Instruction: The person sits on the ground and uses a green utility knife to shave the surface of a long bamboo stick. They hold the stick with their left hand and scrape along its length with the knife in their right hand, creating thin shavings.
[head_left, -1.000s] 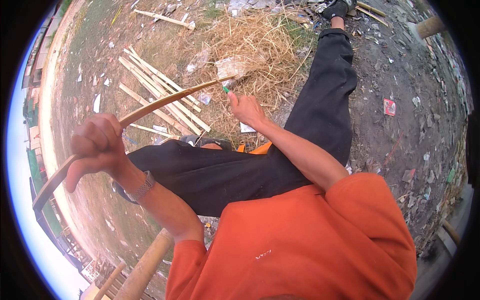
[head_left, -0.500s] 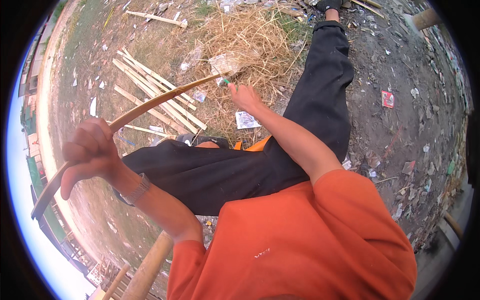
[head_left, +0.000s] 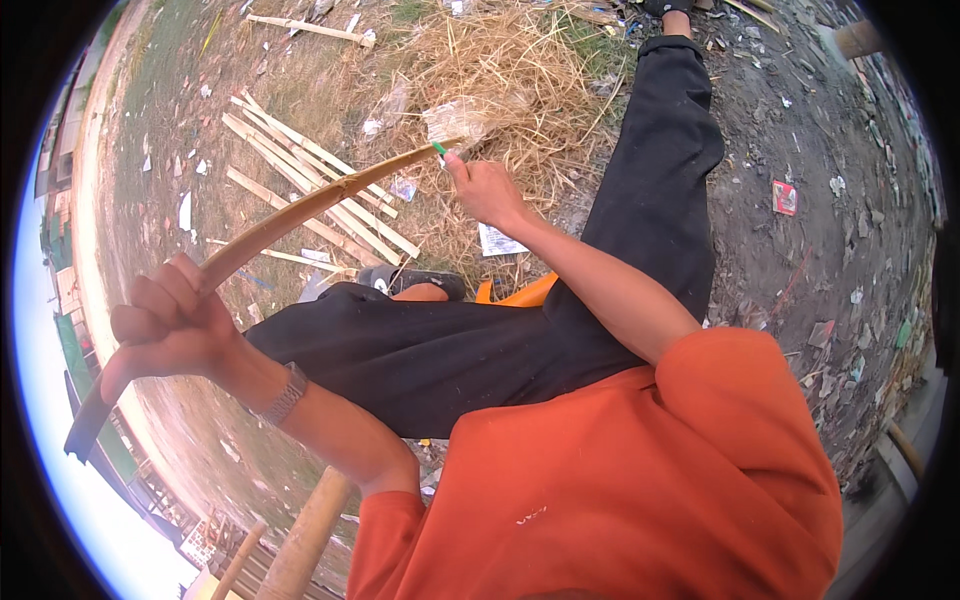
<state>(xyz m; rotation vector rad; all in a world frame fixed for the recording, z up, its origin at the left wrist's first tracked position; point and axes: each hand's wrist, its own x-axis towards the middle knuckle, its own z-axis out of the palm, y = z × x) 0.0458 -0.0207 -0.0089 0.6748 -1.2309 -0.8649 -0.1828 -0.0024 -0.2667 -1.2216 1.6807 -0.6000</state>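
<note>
My left hand (head_left: 172, 322) is closed around a long, curved bamboo strip (head_left: 318, 203) close to its near end. The strip slants up and away toward the right, with its far end above a heap of straw. Beside that far end, my right hand (head_left: 487, 190) is closed on a small green object (head_left: 439, 148), held by the thumb and touching or very near the strip. Only its green tip shows, so its kind is unclear.
Several split bamboo strips (head_left: 300, 165) lie in a loose pile on the ground. Dry straw (head_left: 510, 75) spreads beyond my right hand. An orange object (head_left: 527, 293) sits between my legs. Round poles (head_left: 308, 530) stand at lower left, and litter covers the dirt at right.
The green object and my right hand have shifted slightly left and away along the strip. My left hand has moved a little left and nearer, still gripping the strip.
</note>
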